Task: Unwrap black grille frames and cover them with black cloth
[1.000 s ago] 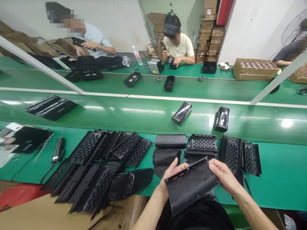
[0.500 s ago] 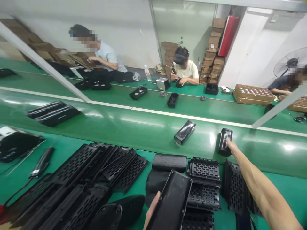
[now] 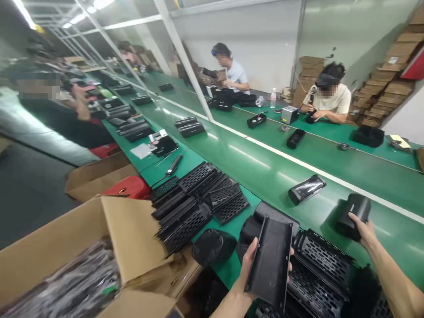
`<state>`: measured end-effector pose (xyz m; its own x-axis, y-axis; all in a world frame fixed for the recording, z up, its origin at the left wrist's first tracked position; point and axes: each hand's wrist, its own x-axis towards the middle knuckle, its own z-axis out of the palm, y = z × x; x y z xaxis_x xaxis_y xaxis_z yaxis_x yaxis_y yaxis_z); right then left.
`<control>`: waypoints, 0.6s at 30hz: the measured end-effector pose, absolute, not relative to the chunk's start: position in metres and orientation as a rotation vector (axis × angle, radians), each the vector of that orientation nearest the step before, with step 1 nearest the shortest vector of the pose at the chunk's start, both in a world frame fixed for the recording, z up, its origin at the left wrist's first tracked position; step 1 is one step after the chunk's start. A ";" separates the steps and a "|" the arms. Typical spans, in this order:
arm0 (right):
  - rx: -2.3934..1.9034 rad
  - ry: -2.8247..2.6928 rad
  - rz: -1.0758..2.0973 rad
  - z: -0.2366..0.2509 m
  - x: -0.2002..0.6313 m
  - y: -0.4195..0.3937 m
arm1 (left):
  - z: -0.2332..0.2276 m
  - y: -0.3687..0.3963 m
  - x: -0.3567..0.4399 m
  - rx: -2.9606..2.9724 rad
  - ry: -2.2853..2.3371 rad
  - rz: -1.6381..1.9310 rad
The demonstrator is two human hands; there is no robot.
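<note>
My left hand (image 3: 243,274) is wrapped round a long black plastic cover (image 3: 272,260), its smooth hollow inner side facing up and small tabs along its edges. Fingertips show past its right edge. Out to the right, my right hand (image 3: 366,229) grips a black box-shaped housing (image 3: 359,206) at its near side, over the green conveyor belt; whether the housing touches the belt I cannot tell. To its left a second, glossy black housing (image 3: 307,189) lies on the belt. Black slotted grille panels (image 3: 323,260) lie in piles between and below my hands.
More slotted panels (image 3: 195,176) and a rounded black part (image 3: 214,246) cover the green bench. An open cardboard box (image 3: 132,238) with plastic-wrapped items stands at the lower left. A corded tool (image 3: 174,164) lies farther along. Co-workers sit across the belt and at left.
The view has swung left, bringing the cardboard box into sight. My right hand now holds its housing turned, showing a plain matte side with small lettering. The cover stays in my left hand.
</note>
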<state>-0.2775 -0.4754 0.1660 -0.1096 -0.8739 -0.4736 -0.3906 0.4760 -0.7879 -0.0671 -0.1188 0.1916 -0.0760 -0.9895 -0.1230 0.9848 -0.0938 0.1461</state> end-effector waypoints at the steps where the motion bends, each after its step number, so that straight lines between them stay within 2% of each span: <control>1: -1.067 1.674 -0.580 0.172 -0.279 -0.475 | 0.190 -0.120 -0.068 0.203 -0.029 -1.635; 7: -1.072 1.424 -0.617 0.235 -0.301 -0.421 | 0.181 -0.130 -0.079 0.119 -0.071 -1.611; 13: -1.448 1.295 -0.418 0.310 -0.308 -0.326 | 0.179 -0.143 -0.092 0.149 -0.117 -1.608; 18: -1.866 1.107 -0.257 0.334 -0.303 -0.276 | 0.199 -0.149 -0.099 0.210 -0.231 -1.511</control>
